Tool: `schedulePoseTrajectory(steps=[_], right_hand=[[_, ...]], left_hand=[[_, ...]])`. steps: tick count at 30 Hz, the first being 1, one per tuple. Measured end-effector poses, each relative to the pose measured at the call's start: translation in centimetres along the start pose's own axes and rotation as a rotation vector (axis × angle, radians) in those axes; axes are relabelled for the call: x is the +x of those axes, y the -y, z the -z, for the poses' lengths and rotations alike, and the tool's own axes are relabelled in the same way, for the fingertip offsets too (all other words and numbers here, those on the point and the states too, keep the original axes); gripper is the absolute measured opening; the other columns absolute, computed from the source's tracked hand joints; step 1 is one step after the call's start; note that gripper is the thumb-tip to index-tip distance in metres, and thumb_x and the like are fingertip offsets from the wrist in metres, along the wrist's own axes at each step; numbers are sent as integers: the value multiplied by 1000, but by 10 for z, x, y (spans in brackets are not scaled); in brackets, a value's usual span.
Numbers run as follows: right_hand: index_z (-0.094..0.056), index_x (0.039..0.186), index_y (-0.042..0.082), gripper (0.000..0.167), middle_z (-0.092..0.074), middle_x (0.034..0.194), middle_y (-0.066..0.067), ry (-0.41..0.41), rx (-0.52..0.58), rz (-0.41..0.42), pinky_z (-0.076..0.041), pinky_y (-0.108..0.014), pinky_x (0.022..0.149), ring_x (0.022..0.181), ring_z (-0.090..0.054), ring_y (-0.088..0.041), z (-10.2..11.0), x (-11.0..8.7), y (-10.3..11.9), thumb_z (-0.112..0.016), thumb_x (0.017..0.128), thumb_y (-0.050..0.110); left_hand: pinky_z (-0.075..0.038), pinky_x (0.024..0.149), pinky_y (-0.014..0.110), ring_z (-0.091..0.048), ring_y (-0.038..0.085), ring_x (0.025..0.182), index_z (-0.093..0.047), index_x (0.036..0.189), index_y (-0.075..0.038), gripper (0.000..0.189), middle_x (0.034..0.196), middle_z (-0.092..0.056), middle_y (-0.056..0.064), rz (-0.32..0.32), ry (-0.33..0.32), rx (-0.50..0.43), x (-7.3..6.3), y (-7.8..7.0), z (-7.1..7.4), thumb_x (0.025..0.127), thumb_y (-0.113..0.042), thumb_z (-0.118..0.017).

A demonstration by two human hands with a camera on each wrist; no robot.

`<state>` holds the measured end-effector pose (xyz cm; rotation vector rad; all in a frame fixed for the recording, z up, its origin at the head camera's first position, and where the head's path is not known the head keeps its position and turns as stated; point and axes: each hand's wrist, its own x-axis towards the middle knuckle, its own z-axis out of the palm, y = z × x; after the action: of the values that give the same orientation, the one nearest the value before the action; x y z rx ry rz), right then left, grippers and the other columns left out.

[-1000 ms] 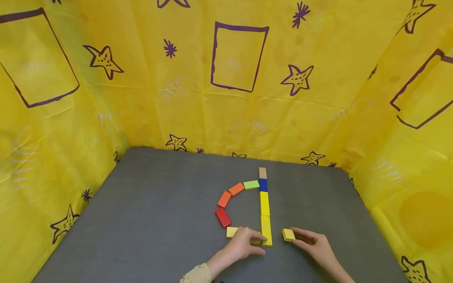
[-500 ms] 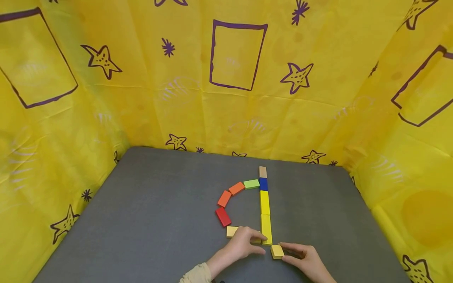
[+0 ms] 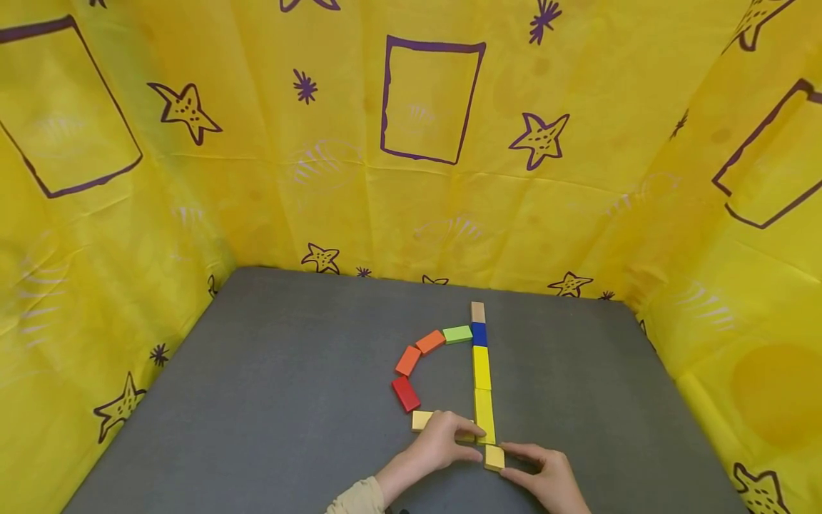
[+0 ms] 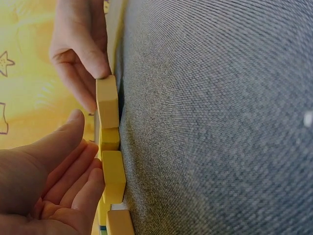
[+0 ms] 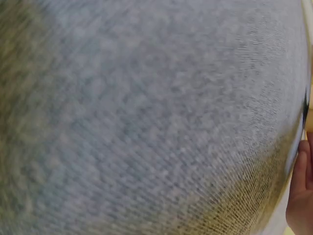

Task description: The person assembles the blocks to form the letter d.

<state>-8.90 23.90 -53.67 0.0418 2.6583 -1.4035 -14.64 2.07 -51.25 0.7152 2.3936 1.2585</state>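
A pale yellow wooden block (image 3: 494, 457) stands at the near end of a straight row, held between the thumb and fingers of my right hand (image 3: 546, 480). My left hand (image 3: 439, 441) lies across the row's lower left side. Its fingertips touch the near end of a long yellow block (image 3: 484, 414), and it partly covers a cream block (image 3: 420, 421). In the left wrist view, the left hand (image 4: 58, 181) has thumb and fingers apart beside several blocks. The right hand's thumb presses the end of the pale yellow block (image 4: 107, 102) there.
Up the row come another yellow block (image 3: 481, 368), a blue one (image 3: 479, 334) and a tan one (image 3: 477, 312). A curve of green (image 3: 457, 334), orange (image 3: 430, 343) and red (image 3: 406, 394) blocks bends leftward. Yellow patterned cloth (image 3: 437, 200) surrounds the grey table (image 3: 289, 371).
My right hand has carried the pale yellow block leftward and nearer, up to the near end of the yellow row. The left hand has stayed in place.
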Motion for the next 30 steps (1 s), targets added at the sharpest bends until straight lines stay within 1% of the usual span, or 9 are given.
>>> schedulePoseTrajectory(steps=[3,7,10,14,18,24,27,30], right_hand=[[-74,100,23,35,-73,96,4,-58,-78,41,-53,-23,78,88,-68,-7,-4,-1,1,-83,67,31],[-75,95,24,32,-73,90,7,-131,-151,140,-53,-23,75,83,-67,-5,-9,-3,2,-85,65,28],[-75,92,23,33,-72,87,8,-187,-173,213,-53,-23,74,80,-66,-4,-12,-4,2,-87,62,24],[-74,89,23,34,-71,84,9,-240,-187,278,-53,-23,71,77,-64,-2,-15,-5,0,-88,58,21],[-74,88,23,35,-70,82,11,-265,-194,320,-53,-23,69,76,-63,0,-17,-5,-1,-89,56,19],[-74,88,22,37,-70,81,12,-286,-202,403,-52,-23,68,75,-63,0,-18,-5,-4,-90,54,16],[-74,88,21,38,-70,81,12,-290,-204,446,-51,-20,67,75,-63,-1,-18,-4,-7,-90,54,15],[-74,89,19,39,-70,82,10,-290,-199,490,-48,-14,69,75,-64,-3,-18,-3,-8,-90,54,14]], left_hand=[[-50,78,19,-63,1,87,-74,103,-11,32,98,-74,-3,3,0,-3,0,0,0,72,-18,-82],[-50,78,19,-63,1,86,-74,103,-12,32,98,-74,-3,14,2,-9,0,-1,0,72,-18,-81],[-50,78,19,-64,1,86,-74,103,-11,32,98,-74,-3,18,1,-9,0,-1,0,73,-18,-81],[-50,78,19,-64,2,87,-74,102,-11,31,97,-74,-2,13,-1,-12,0,-2,0,72,-17,-81],[-50,78,19,-64,2,87,-75,102,-11,31,98,-74,-3,16,-4,-15,-1,-2,1,72,-17,-81],[-50,77,19,-64,1,87,-75,101,-13,30,97,-74,-5,2,-15,8,-2,-2,0,72,-18,-82],[-50,77,19,-64,1,86,-75,100,-13,30,96,-74,-5,7,-16,6,-2,-3,0,72,-18,-82],[-49,76,18,-64,1,86,-75,101,-13,30,96,-74,-6,-3,-13,30,-1,-3,0,72,-19,-82]])
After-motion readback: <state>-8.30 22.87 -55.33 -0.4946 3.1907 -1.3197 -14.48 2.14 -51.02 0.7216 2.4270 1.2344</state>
